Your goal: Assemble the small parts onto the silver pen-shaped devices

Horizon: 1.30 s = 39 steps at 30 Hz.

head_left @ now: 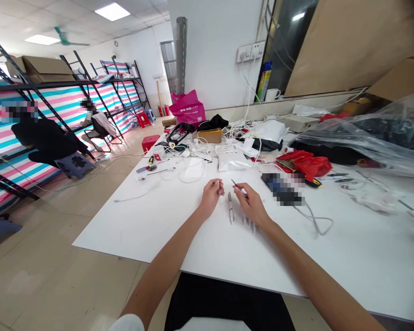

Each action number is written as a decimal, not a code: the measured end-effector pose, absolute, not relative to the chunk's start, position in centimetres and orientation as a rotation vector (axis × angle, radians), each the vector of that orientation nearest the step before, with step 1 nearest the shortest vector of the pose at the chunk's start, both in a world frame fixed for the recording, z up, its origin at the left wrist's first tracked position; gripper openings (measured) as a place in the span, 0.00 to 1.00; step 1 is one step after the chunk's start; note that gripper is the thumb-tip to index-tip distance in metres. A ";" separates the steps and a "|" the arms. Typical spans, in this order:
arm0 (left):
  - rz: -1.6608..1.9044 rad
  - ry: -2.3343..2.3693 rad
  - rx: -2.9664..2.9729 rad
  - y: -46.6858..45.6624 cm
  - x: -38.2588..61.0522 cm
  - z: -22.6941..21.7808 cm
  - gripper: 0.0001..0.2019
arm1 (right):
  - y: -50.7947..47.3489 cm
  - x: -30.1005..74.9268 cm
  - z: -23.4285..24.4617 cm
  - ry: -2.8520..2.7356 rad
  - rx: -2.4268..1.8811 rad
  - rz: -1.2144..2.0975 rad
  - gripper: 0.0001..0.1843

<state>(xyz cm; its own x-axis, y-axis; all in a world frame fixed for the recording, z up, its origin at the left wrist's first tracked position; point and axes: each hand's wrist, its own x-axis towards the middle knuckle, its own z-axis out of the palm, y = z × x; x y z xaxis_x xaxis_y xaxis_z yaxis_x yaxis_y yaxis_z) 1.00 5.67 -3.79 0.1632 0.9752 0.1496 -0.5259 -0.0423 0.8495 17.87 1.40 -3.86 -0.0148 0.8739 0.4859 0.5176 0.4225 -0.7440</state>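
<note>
My left hand (211, 196) is above the white table (152, 220) with its fingers pinched together; anything between them is too small to make out. Just across from it, my right hand (251, 203) grips a thin dark rod (235, 184) whose tip points up and left toward the left hand. One pen (231, 209) with a grey and clear body lies between the hands, close to the right one. Several more slim pens (249, 224) lie partly covered beneath my right hand and wrist.
A blurred phone (282, 188) with a grey cable lies to the right. Behind are a white plastic packet (232, 157), a red bag (305, 163) and tangled cables. Screwdrivers (146, 168) lie at the left edge. Two people sit farther off by striped-cloth shelving.
</note>
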 end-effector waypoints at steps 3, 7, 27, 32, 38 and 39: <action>1.305 0.591 0.981 5.5 0.8 -3.1 0.21 | 1.5 18.2 -3.8 -1.728 -1.200 0.408 0.21; 1.245 0.624 1.062 4.8 1.1 -2.5 0.19 | 1.6 18.3 -3.9 -1.792 -1.161 0.397 0.20; 1.229 0.526 0.818 5.1 0.5 -2.1 0.16 | 1.7 18.5 -4.3 -1.844 -1.167 0.314 0.19; 1.181 0.573 0.907 5.1 0.4 -2.3 0.17 | 1.7 18.4 -4.4 -1.855 -1.163 0.334 0.19; 1.208 0.584 0.897 5.2 0.3 -2.2 0.17 | 1.6 18.5 -4.2 -1.840 -1.157 0.325 0.19; 1.214 0.588 0.891 5.2 0.3 -2.2 0.17 | 1.6 18.5 -4.1 -1.838 -1.158 0.323 0.20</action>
<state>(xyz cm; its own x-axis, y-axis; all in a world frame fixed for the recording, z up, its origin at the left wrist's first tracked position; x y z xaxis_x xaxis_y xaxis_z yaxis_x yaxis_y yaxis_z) 0.30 5.18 -2.15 0.2720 0.9598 0.0698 -0.5405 0.0923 0.8363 18.50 1.64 -4.15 -0.1444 0.8187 0.5557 0.5803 0.5250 -0.6226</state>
